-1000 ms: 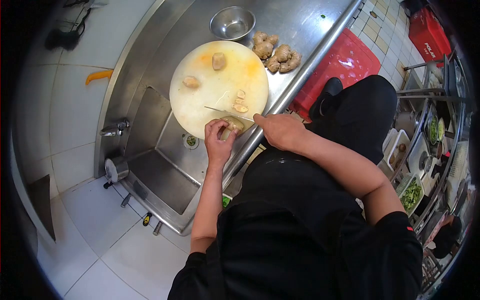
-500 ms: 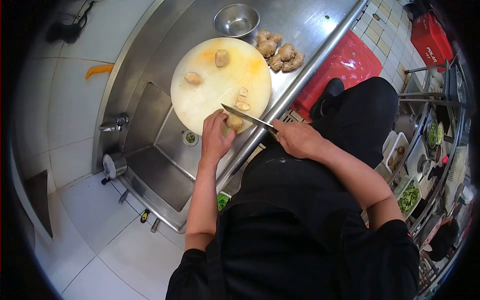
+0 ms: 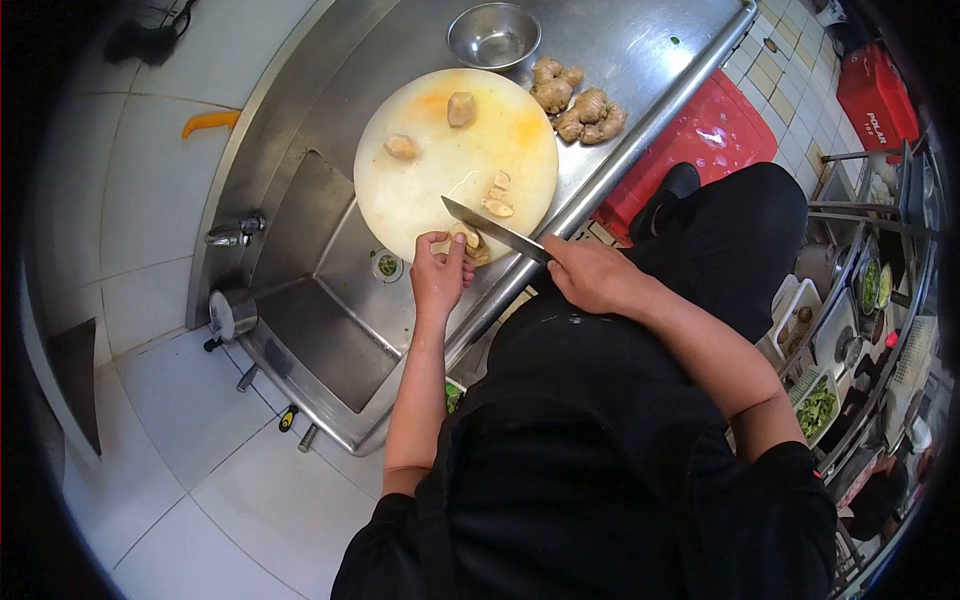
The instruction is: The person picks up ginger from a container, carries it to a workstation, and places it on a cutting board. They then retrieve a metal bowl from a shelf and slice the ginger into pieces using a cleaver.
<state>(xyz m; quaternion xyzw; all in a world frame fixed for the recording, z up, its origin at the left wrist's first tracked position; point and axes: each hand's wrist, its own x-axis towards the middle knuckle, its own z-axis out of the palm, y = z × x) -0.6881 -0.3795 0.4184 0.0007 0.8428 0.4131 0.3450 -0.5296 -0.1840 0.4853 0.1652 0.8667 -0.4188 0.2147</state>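
My right hand (image 3: 592, 276) is wrapped round the handle of a knife (image 3: 497, 229). Its broad blade points left above the near edge of a round white cutting board (image 3: 410, 205). Beside the blade, my left hand (image 3: 437, 280) pinches a piece of ginger (image 3: 463, 233) between thumb and fingers. More ginger lies under those fingers, partly hidden. Small cut ginger pieces (image 3: 498, 207) rest just beyond the knife. Farther back on the board are two peeled ginger chunks, one at the left (image 3: 401, 147) and a squarish one (image 3: 461, 109) near the top.
A metal bowl (image 3: 493, 37) stands behind the board, with unpeeled ginger (image 3: 592, 116) to its right on the steel counter. The board overhangs a sink (image 3: 335, 330) with a tap (image 3: 236, 231). A red stool-like surface (image 3: 705, 140) is below the counter; shelves with trays (image 3: 815, 405) stand at right.
My left hand has turned and now lifts a ginger piece between thumb and fingers. The knife blade has come slightly away from the ginger. The whole view has shifted a little.
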